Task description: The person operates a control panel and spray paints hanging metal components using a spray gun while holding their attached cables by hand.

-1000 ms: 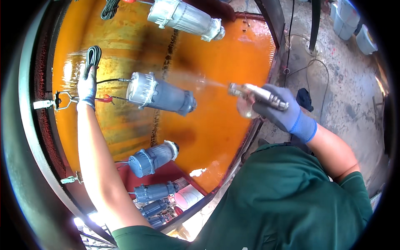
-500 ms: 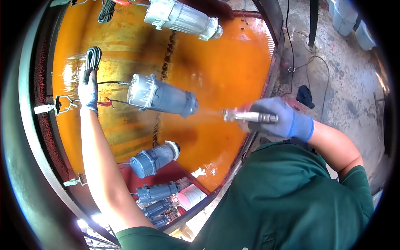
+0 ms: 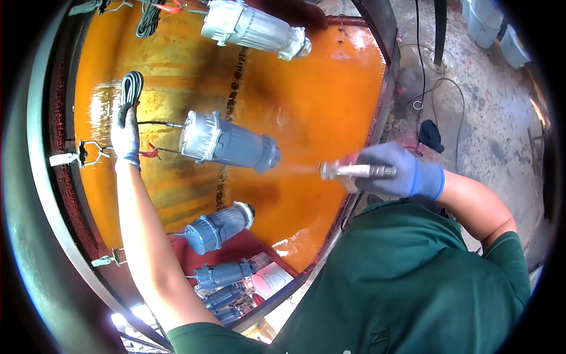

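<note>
My right hand (image 3: pixel 402 170), in a blue-grey glove, is closed around a metal spray gun (image 3: pixel 348 171). A pale mist leaves its nozzle towards the rounded end of a hanging motor-like unit (image 3: pixel 233 141). That unit is partly blue-grey, with a whiter ribbed end near its cable. My left hand (image 3: pixel 125 138), also gloved, grips a bundled dark cable (image 3: pixel 132 88) beside the unit's cable end. The unit hangs by a red clip (image 3: pixel 152 151) from a metal hook (image 3: pixel 91 153). Some of my right fingers are hidden behind the gun.
A paler unit (image 3: pixel 253 29) hangs farther off, and a blue-grey one (image 3: pixel 218 227) nearer, with several more below. Behind them stands an orange-coated panel (image 3: pixel 318 106). A hose (image 3: pixel 463 112) and dark cloth (image 3: pixel 431 135) lie on the right floor; grey bins (image 3: pixel 484 26) stand beyond.
The spray gun has shifted slightly nearer and to the right, its mist still on the unit. The left hand, the cable bundle and the unit sit slightly lower in view.
</note>
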Demonstrator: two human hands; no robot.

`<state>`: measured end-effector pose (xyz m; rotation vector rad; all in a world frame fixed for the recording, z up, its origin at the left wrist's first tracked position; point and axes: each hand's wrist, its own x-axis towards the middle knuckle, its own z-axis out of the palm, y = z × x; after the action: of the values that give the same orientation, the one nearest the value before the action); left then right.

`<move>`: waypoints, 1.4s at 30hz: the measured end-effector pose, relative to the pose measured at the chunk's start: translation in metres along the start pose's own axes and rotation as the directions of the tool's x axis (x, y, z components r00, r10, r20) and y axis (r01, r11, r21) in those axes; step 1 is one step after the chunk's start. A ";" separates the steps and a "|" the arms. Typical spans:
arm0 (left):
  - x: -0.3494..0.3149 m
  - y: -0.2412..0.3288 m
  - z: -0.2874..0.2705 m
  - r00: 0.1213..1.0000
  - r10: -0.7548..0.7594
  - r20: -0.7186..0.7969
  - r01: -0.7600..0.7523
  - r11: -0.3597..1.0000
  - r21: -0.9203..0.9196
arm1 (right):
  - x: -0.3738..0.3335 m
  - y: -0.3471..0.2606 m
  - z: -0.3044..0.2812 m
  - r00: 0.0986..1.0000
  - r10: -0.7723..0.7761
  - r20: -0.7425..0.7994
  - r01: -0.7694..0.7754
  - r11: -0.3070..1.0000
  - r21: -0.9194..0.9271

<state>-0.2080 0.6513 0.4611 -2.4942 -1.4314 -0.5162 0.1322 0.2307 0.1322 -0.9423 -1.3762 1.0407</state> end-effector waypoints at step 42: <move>-0.119 0.142 -0.027 0.910 -0.049 -0.411 -0.173 0.856 -0.487 | 0.021 0.018 0.010 0.944 -0.111 -0.311 0.150 0.983 0.106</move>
<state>-0.1452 0.4765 0.4359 -2.5579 -1.1429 -1.4861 0.1207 0.2554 0.1209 -0.8632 -1.0867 0.8328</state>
